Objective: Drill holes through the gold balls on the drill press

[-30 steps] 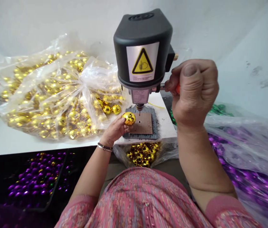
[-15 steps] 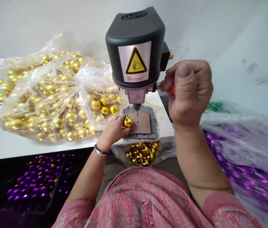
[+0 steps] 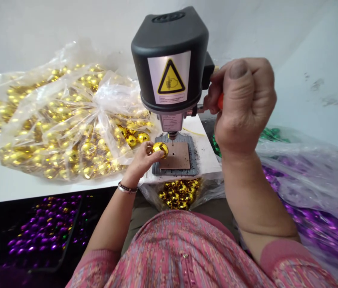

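A small bench drill with a black head (image 3: 169, 60) and a yellow warning label stands on the white table (image 3: 207, 160). Its thin bit (image 3: 172, 137) points down at a grey base plate with a brown pad (image 3: 176, 157). My left hand (image 3: 140, 162) is shut on a faceted gold ball (image 3: 160, 149), holding it just left of the bit and above the plate's corner. My right hand (image 3: 242, 104) is a fist around an orange handle (image 3: 220, 101) at the drill's right side. Most of that handle is hidden by my fingers.
A big transparent bag of gold balls (image 3: 58, 124) fills the table's left side. Below the table edge, a smaller bag holds gold balls (image 3: 178, 194). Purple beads lie in a black tray (image 3: 46, 228) at lower left, and bagged purple beads (image 3: 315, 220) lie at right.
My right fist has risen and moved slightly right. The gold ball has lifted a little, and my left hand has turned it, with its fingers now lower on the ball.
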The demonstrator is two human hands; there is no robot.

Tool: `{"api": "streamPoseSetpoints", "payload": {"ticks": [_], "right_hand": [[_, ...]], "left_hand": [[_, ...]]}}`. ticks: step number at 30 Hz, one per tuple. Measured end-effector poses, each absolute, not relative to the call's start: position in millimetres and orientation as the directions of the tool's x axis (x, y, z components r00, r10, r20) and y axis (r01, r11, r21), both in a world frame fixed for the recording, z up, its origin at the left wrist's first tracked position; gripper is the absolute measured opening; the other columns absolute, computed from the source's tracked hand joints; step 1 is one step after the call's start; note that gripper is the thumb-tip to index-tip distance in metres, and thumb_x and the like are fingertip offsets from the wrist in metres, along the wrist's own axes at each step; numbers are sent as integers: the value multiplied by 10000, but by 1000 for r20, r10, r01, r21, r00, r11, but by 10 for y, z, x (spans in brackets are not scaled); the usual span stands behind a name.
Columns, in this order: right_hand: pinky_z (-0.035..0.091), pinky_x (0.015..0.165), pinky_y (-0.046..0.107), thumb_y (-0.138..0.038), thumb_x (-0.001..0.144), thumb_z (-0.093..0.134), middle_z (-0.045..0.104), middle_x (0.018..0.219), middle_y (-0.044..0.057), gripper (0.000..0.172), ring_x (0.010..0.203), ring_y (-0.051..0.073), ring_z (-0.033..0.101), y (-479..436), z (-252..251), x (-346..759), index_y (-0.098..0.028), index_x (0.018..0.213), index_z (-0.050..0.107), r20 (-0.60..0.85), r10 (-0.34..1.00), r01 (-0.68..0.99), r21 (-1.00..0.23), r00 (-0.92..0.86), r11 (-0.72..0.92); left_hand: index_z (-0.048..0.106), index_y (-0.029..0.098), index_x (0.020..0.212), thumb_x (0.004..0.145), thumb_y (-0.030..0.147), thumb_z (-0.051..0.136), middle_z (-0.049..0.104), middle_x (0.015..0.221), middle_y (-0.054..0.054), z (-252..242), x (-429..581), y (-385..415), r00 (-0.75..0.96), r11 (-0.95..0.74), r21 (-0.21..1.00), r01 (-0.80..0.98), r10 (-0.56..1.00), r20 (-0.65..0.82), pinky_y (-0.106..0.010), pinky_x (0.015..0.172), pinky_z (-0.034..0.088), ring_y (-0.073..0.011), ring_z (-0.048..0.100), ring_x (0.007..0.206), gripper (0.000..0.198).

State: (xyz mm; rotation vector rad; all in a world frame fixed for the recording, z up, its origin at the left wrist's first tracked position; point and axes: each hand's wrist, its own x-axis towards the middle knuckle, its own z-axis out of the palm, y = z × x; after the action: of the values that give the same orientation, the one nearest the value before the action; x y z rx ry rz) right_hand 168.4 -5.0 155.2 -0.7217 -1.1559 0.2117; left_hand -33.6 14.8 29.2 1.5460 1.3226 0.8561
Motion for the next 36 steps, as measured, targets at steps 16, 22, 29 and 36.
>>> {"api": "streamPoseSetpoints", "payload": {"ticks": [16, 22, 29, 36], "right_hand": [[440, 754, 191, -214, 981, 415, 461, 637, -77, 264, 583, 13, 456, 682, 1854, 1867, -207, 718, 389, 759, 459, 295, -619, 461, 728], [472, 767, 189, -303, 982, 436, 416, 615, -70, 284, 660, 32, 529, 684, 1833, 1844, -214, 717, 383, 745, 459, 242, -618, 484, 748], [462, 756, 187, -228, 969, 452, 412, 613, -65, 249, 689, 41, 550, 667, 1833, 1839, -198, 722, 430, 729, 477, 191, -624, 492, 758], [438, 662, 196, -246, 974, 438, 409, 588, -80, 260, 550, 24, 478, 572, 1852, 1846, -177, 726, 468, 749, 502, 195, -622, 432, 759]], "left_hand": [[660, 161, 1122, 752, 416, 743, 722, 877, -41, 183, -130, 234, 187, 92, 928, 360, 968, -169, -246, 608, 453, -141, 635, 687, 456], [687, 184, 1118, 741, 396, 777, 738, 928, -53, 89, -97, 277, 169, 30, 919, 393, 980, -104, -275, 689, 515, -173, 651, 787, 442], [679, 201, 1234, 739, 381, 779, 740, 938, -34, 166, -27, 223, 210, -38, 844, 535, 973, -90, -282, 703, 514, -180, 652, 763, 536], [637, 154, 1369, 714, 276, 802, 753, 990, -66, 225, 92, 204, 271, -120, 783, 610, 961, -64, -314, 877, 508, -221, 677, 916, 687]]}}
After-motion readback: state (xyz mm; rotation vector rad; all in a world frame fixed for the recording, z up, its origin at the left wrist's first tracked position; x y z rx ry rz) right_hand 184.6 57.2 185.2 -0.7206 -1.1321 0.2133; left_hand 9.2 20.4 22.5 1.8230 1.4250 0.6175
